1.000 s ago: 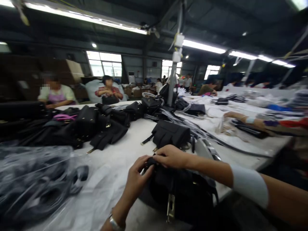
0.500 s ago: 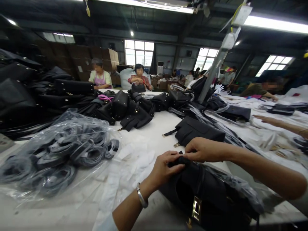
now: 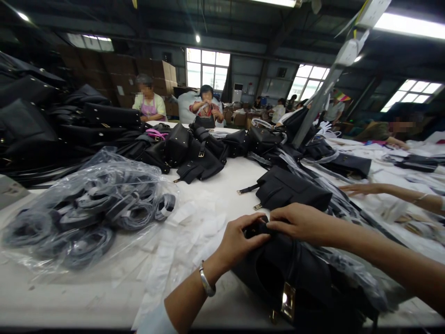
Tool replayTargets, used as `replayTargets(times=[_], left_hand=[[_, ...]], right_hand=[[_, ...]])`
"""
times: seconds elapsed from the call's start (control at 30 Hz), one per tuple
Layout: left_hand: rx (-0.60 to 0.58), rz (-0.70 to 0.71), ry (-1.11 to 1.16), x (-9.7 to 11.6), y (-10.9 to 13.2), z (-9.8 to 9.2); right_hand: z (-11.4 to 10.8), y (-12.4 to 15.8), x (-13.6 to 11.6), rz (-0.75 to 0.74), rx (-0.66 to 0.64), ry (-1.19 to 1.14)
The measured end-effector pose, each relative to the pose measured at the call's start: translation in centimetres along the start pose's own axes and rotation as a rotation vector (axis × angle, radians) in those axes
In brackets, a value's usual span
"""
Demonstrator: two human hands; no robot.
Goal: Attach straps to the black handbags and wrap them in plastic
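Note:
A black bag (image 3: 313, 283) with a gold clasp (image 3: 288, 300) lies tilted at the table's front edge, its opening dark. My left hand (image 3: 239, 241), a silver bangle at its wrist, grips the bag's upper left end between thumb and fingers. Beside it my right hand (image 3: 295, 222) pinches the same end, fingertips nearly touching the left ones. What exactly is pinched there is too small to tell. Clear plastic wrap (image 3: 358, 273) lies along the bag's right side. Just behind my hands rests another black bag (image 3: 295, 188) with a strap and buckle.
Coiled straps in a clear plastic bag (image 3: 93, 213) lie at left on the white table (image 3: 69, 297). Black bags (image 3: 177, 144) are heaped behind. A slanted metal post (image 3: 318, 104) rises at right. A co-worker's hand (image 3: 368, 189) reaches in from the right; others sit across the table.
Both hands stay on the bag's end, with only slight finger shifts. The co-worker's hand at right has moved further left. A person across the table has raised a hand. The view has shifted slightly.

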State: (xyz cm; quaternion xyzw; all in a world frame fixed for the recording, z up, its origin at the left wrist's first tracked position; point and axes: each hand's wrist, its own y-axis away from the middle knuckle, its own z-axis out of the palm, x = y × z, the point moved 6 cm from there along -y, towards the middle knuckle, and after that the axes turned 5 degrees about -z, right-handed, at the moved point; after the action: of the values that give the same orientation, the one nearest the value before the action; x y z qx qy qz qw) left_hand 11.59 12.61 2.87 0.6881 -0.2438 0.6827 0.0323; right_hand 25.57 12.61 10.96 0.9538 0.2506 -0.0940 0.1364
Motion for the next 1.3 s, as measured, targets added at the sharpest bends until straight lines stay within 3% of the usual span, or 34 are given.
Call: replayTargets(times=[0.1,0.27,0.37,0.53,0.83,0.93,1.17,1.23,1.3], left_hand=[[0.037,-0.103,0.076,-0.5,0.2,0.0],[0.100,-0.100,0.065,-0.8,0.6,0.2],[0.112,-0.050,0.015,0.1,0.9,-0.4],[0.143,-0.022,-0.157,1.8,1.1,-1.5],[0.116,-0.317,0.309,-0.8,1.4,-1.4],[0.181,-0.299,0.128,-1.0,1.9,-4.1],[0.459,-0.318,-0.208,-3.0,5.3,-14.4],[0.485,-0.308,-0.280,-3.6,5.9,-16.0],[0.504,-0.281,-0.349,-3.8,6.1,-16.3]], right_hand=[[-0.5,0.2,-0.5,-0.012,0.067,0.139],[0.3,-0.3,-2.1,-0.034,0.114,0.217],[0.2,0.3,-2.9,-0.031,0.179,0.281],[0.0,1.4,-3.9,-0.177,0.258,0.369],[0.2,1.3,-4.3,-0.204,0.254,0.423],[-0.3,1.5,-4.0,-0.185,0.260,0.438],[-1.5,1.5,-2.5,-0.099,0.228,0.375],[-1.8,1.5,-2.4,-0.090,0.238,0.262],[-2.3,1.6,-2.3,-0.101,0.251,0.109]])
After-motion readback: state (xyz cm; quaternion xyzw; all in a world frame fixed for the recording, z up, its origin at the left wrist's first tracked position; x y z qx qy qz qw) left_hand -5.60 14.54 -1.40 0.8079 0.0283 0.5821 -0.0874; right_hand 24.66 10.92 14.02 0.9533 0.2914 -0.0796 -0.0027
